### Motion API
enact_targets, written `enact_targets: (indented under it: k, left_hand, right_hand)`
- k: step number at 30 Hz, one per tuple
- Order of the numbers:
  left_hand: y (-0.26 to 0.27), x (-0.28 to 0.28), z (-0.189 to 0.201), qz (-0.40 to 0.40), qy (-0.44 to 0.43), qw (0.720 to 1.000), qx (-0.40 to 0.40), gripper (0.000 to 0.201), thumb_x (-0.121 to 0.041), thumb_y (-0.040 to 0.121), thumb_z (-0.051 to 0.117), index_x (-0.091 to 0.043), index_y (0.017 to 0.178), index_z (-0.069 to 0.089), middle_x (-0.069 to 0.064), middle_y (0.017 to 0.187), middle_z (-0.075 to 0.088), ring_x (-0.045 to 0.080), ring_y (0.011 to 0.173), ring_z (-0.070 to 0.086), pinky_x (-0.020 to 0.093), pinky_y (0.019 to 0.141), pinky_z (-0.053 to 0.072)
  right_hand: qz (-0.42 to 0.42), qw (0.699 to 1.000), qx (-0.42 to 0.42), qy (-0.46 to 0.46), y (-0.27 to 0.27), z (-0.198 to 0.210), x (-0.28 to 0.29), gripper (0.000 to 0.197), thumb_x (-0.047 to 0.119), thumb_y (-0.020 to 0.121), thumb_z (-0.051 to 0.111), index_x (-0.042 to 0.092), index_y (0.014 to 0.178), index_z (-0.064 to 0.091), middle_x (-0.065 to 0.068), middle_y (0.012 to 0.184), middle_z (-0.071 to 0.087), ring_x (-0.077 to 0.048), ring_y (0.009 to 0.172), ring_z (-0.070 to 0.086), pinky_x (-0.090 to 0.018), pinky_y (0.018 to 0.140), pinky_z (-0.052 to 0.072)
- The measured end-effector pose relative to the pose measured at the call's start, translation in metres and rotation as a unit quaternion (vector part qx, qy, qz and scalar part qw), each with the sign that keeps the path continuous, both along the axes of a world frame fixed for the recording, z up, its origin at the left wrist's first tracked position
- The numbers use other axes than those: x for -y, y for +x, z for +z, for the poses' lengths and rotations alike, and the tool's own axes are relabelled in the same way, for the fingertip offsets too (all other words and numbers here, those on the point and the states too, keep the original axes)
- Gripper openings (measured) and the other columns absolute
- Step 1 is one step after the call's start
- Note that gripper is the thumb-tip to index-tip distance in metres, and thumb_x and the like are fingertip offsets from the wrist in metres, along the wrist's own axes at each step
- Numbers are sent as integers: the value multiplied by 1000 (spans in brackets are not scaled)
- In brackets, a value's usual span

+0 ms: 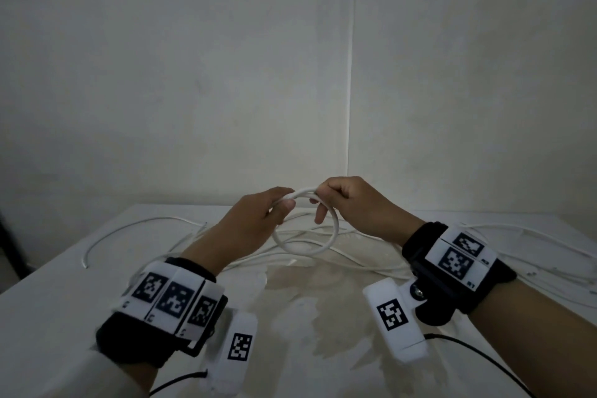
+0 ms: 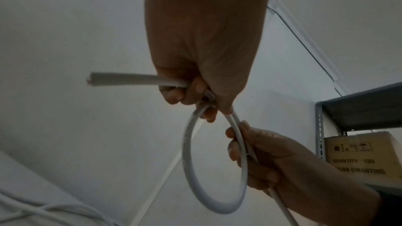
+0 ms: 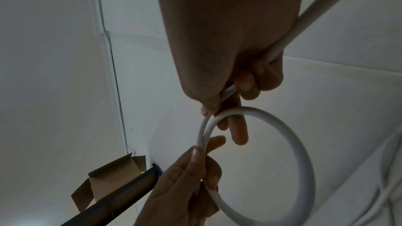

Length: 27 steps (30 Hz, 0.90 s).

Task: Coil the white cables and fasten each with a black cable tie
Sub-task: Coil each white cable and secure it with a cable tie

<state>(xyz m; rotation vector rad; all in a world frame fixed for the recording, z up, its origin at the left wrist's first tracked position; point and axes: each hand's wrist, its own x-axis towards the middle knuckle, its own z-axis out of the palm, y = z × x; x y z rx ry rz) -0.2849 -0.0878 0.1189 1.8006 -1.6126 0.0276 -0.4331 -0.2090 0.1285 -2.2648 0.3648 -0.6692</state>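
Both hands are up off the surface (image 1: 64, 268), right in front of the wall corner, w/ one white cable (image 1: 323, 247) bent into a single round loop between them. Left hand (image 1: 255, 223) has thumb + fingers curled round the top left of the loop where the strands cross; from the left wrist cam the cut end (image 2: 92, 79) pokes out sideways past the fingers, roughly horizontal. Right hand (image 1: 352, 207) pinches the top right of the same loop, fingers curled on it, so the two hands are nearly touching at the top. Loop hangs down below them, ring standing more or less upright and facing the person, bottom edge clear of the surface afaict. In the right wrist cam the rest of that cable runs straight out past the palm, up and away. Other loose white cables (image 1: 533, 242) sprawl across the surface behind + to the right, mostly running left-right, one long curved one (image 1: 129, 226) off to the left. Cardboard box (image 2: 359, 157) on a metal shelf (image 2: 359, 106) shows in the left wrist cam.
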Motion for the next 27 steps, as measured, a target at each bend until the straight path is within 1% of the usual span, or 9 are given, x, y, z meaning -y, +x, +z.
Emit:
enact_targets:
  k: [3, 7, 10, 14, 19, 22, 24, 25, 27]
  left_hand:
    - [1, 0, 2, 0, -5, 999, 35, 26, -26, 98, 38, -18, 112, 60, -14, 68, 51, -8, 61, 50, 9, 58, 35]
    - [1, -1, 5, -6, -16, 1000, 19, 26, -23, 98, 40, -15, 111, 60, -15, 74, 53, -12, 64, 50, 7, 60, 36]
    - [-3, -2, 5, -18, -19, 1000, -7, 21, -21, 97, 42, -19, 108, 60, -12, 75, 56, -14, 62, 51, 6, 59, 37]
    - [1, -8, 4, 21, -43, 989, -139, 22, -15, 97, 42, -10, 95, 64, 2, 77, 62, 2, 47, 56, 10, 49, 43]
    - [3, -25, 9, 3, -7, 943, -334, 23, -6, 94, 46, -6, 88, 68, 7, 69, 64, 10, 56, 66, 19, 57, 56]
    - [-2, -26, 11, -42, -17, 937, -346, 13, -9, 87, 58, -12, 80, 69, -2, 74, 70, 4, 67, 65, 19, 68, 55]
    - [-5, -23, 11, -49, -37, 933, -354, 6, -9, 79, 65, -10, 73, 65, -4, 92, 69, 1, 70, 64, 21, 71, 54]
    - [-8, -22, 11, -56, -43, 928, -366, 6, -9, 74, 68, -8, 70, 62, -3, 98, 69, 5, 71, 65, 26, 74, 55]
    - [-17, -20, 11, -72, -58, 915, -393, 15, -10, 63, 71, -5, 68, 57, 0, 86, 72, 15, 69, 68, 32, 69, 58]
  right_hand:
    - [9, 1000, -8, 8, 1, 2, -1, 25, 20, 98, 39, 11, 89, 61, 3, 72, 69, -3, 40, 35, -10, 46, 29]
    - [11, 1000, -3, 1, 3, 4, 0, 26, 22, 98, 41, 22, 82, 61, 9, 63, 67, -10, 63, 48, -24, 67, 40]
    - [-7, 1000, 14, 3, 5, 3, 1, 27, 22, 97, 43, 23, 76, 60, 9, 53, 59, -11, 58, 45, -22, 62, 39]
    - [-51, 998, 39, -3, 4, -2, 7, 27, 20, 96, 44, 23, 73, 58, 13, 46, 56, -2, 44, 41, -13, 48, 34]
    - [-86, 994, 65, 8, -1, -3, 16, 26, 17, 95, 46, 21, 74, 60, 9, 47, 57, -3, 40, 40, -12, 46, 33]
    - [-93, 992, 83, 13, 2, -4, 14, 24, 16, 95, 46, 17, 76, 60, 11, 45, 56, -2, 40, 41, -9, 45, 32]
    - [-87, 992, 93, 20, 4, -4, 11, 23, 16, 95, 45, 14, 78, 61, 10, 45, 56, -2, 40, 40, -10, 45, 32]
    - [-82, 991, 98, 26, 4, -4, 8, 22, 16, 95, 45, 12, 80, 61, 9, 46, 55, -2, 39, 40, -11, 45, 32]
    - [-71, 991, 104, 33, 3, -3, 5, 22, 15, 96, 45, 10, 81, 61, 8, 48, 54, -2, 39, 40, -12, 45, 32]
